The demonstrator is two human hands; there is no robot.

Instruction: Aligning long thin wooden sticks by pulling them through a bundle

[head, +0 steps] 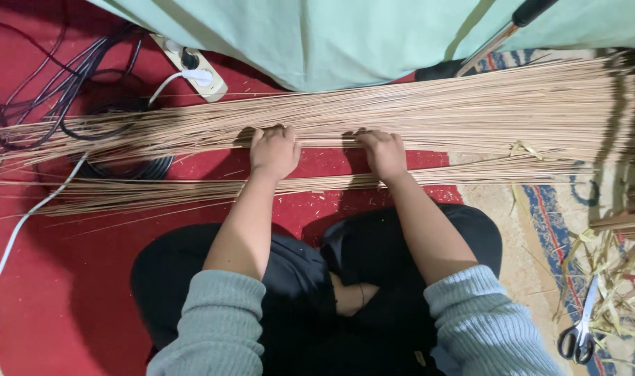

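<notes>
Nearest the person, a thin row of loose sticks point(192, 188) lies on the red carpet point(59, 292). Beyond it, the left hand point(274, 152) and right hand point(383, 153) press palm-down, fingers curled over the near edge of the main stick bundle point(470, 115). Uneven pressure could likely scatter or snap these thin, straight, tan sticks.
</notes>
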